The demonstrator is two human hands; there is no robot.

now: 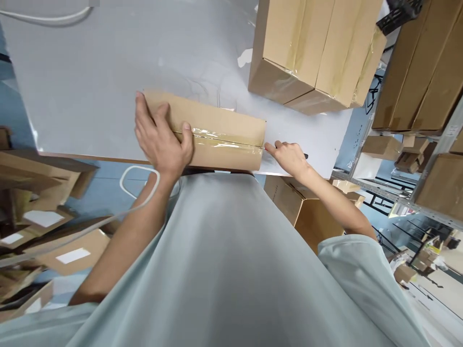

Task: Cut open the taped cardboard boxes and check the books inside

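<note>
A long cardboard box (220,130) lies at the near edge of the grey table, with clear tape running along its top seam. My left hand (162,137) grips the box's left end, its thumb on top and its fingers reaching over the far left corner. At the opposite end, my right hand (289,158) is closed around a slim black tool, which looks like a box cutter (306,156). Only its dark rear end shows clearly behind the hand. The fingertips are at the right end of the taped seam; the blade cannot be made out.
Large taped cartons (314,48) stand at the table's back right. An open carton (314,217) sits below the table on the right. Flattened cardboard (72,250) is piled at lower left. A white cable (139,205) loops by my left wrist. Shelving (383,188) holds boxes at right.
</note>
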